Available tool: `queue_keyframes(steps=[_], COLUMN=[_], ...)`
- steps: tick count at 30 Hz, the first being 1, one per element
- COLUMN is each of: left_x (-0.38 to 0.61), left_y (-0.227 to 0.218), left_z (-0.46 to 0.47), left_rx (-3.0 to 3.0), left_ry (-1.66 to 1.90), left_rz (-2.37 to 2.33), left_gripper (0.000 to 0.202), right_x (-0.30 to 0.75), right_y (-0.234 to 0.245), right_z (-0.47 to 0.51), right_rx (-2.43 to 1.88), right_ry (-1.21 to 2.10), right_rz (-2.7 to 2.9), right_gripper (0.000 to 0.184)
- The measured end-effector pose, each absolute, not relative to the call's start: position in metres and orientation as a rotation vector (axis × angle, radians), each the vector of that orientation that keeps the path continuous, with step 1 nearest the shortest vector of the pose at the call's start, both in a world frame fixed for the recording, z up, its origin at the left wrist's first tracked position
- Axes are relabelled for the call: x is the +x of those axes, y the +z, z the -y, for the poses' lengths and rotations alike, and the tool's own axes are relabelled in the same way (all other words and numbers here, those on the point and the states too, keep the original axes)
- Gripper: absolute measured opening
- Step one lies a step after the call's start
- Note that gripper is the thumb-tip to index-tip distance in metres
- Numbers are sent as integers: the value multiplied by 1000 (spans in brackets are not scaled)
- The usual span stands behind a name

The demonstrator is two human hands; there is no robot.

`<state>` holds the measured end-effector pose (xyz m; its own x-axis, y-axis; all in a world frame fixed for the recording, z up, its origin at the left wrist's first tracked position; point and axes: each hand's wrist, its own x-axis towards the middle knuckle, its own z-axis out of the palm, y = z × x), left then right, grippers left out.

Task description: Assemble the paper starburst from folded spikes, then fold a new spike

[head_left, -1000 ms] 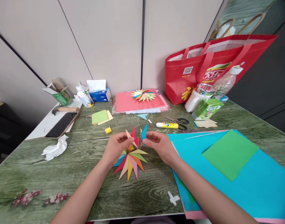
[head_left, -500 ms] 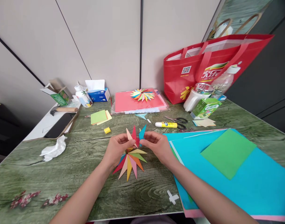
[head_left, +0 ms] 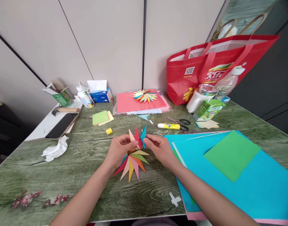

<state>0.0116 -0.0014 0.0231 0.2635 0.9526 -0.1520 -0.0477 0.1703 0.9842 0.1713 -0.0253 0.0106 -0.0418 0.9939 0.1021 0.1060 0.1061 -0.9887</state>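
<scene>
A half-built paper star (head_left: 132,161) of many coloured pointed pieces lies on the green wood-grain table (head_left: 87,175) in front of me. My left hand (head_left: 119,150) pinches its upper part, where a tan and a red point stick up. My right hand (head_left: 159,147) pinches a blue pointed paper piece (head_left: 143,134) and holds it right against the red point. Both hands are closed on paper.
Large blue sheets (head_left: 252,188) with a green sheet (head_left: 231,155) on top lie at the right. Behind are a glue stick (head_left: 168,126), scissors (head_left: 181,121), a finished star (head_left: 145,95) on pink paper, a red bag (head_left: 212,67), a tissue box (head_left: 99,93) and a crumpled tissue (head_left: 54,150).
My right hand has brought the blue piece leftward, closing the gap until it touches the red point of the star. My left hand has hardly moved.
</scene>
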Motion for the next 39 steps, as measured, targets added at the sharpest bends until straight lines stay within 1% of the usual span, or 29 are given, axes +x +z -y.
queue_keyframes(steps=[5, 9, 14, 19, 25, 32, 39], left_x=[10, 11, 12, 13, 14, 14, 15], left_y=[23, 25, 28, 29, 27, 24, 27], left_z=[1, 3, 5, 5, 5, 6, 6], left_rx=[1199, 1216, 1214, 1196, 1172, 1129, 1160], left_ry=[952, 938, 937, 925, 930, 926, 925], left_rz=[-1055, -1043, -1051, -1053, -1065, -1058, -1085], left_gripper=[12, 12, 11, 12, 13, 13, 14], right_x=[175, 172, 170, 170, 168, 167, 169], right_y=[17, 13, 4, 5, 5, 4, 7], right_z=[26, 24, 23, 24, 24, 25, 25], right_rx=[-1044, -1068, -1099, -1124, -1098, -1121, -1097], right_ry=[1239, 1279, 1197, 1191, 1238, 1207, 1267], right_rz=[1398, 1257, 1229, 1233, 1207, 1191, 1196], right_gripper=[27, 33, 28, 23, 25, 21, 22])
